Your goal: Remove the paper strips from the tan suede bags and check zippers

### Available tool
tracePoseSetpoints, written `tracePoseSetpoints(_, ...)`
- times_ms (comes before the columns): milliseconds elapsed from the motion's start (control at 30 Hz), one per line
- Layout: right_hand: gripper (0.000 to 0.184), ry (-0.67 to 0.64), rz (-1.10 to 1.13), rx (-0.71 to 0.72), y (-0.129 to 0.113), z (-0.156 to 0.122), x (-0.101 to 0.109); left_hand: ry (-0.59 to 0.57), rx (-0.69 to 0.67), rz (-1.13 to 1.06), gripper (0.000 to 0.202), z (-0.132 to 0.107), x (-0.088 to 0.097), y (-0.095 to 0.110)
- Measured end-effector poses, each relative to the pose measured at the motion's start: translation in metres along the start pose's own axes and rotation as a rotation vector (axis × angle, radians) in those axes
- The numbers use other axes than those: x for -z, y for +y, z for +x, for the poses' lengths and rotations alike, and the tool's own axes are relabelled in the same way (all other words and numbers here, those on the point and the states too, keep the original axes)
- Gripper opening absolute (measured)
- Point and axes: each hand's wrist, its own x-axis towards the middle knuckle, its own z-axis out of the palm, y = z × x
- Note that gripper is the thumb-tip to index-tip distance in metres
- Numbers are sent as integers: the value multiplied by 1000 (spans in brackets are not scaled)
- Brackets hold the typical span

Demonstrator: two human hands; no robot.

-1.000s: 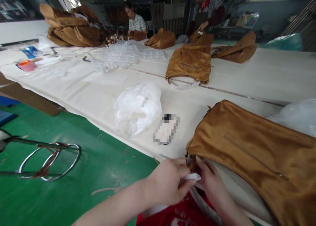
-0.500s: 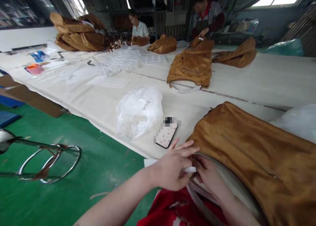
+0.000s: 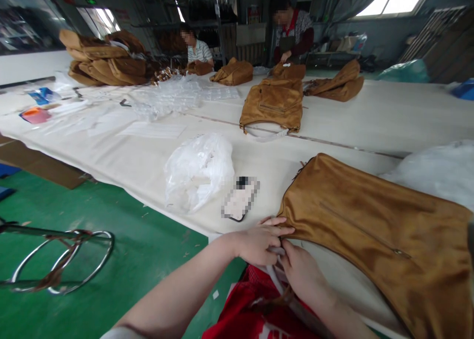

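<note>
Your left hand (image 3: 259,240), its fingers spread half a second earlier, had drawn them together over the near corner of the brown bag (image 3: 370,230) on the table (image 3: 148,156). Your right hand (image 3: 301,272) pinched the pale strap (image 3: 276,254) beneath it, now mostly hidden.
</note>
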Motion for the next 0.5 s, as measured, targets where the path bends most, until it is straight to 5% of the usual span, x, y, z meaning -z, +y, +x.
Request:
tracePoseSetpoints(100,17,-209,435,-164,-7,-4,13,94,22,-96,4,-6,8,10)
tracePoseSetpoints(233,24,-472,1096,-342,-17,-20,34,458,151,-264,12,-31,21,36)
tracePoseSetpoints(333,25,-448,1278,-309,-25,-25,44,649,339,-318,23,-57,18,47)
tracePoseSetpoints(500,29,-328,1230,-259,-35,-17,48,588,578,-508,30,-91,-10,46)
